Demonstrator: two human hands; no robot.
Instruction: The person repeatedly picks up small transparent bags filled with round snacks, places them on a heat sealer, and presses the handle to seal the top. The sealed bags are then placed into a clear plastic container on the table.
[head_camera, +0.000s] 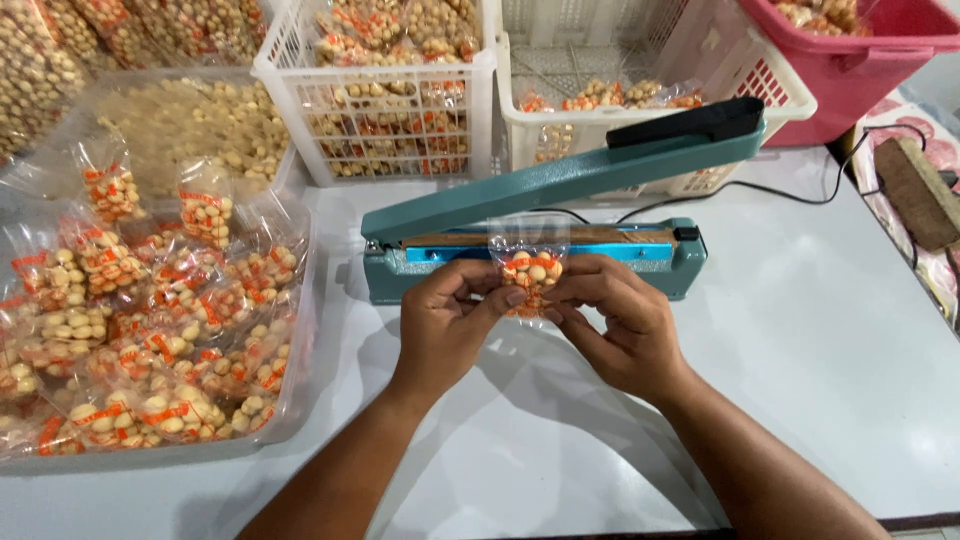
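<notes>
- Small clear packet (530, 270) of pale round nuts with orange print sits between both hands, just in front of the teal heat sealer (560, 215), its open top edge lying across the sealing bar.
- Left hand (448, 325) pinches the packet's left side; the thumb presses on the filled part and the other fingers curl behind.
- Right hand (618, 320) pinches the right side the same way, fingertips meeting the left hand's at the packet.
- Both forearms come in from the lower edge of the view, above the white desk (800, 350).
- Sealer's arm (600, 165) is raised at a slant, its black handle (685, 120) up at the right; the brown strip along the base is uncovered except where the packet lies.
- Black cable (800, 190) runs from behind the sealer toward the right edge of the desk.
- Clear tray (300, 340) on the left holds a heap of filled packets of the same kind.
- Behind the tray, a large clear bag (190, 120) holds loose nuts.
- Two white plastic baskets (380, 110) stand behind the sealer: the left one is packed with packets, the right one has only a few on its bottom.
- Pink basket (860, 60) stands at the top right, touching the right white basket.
</notes>
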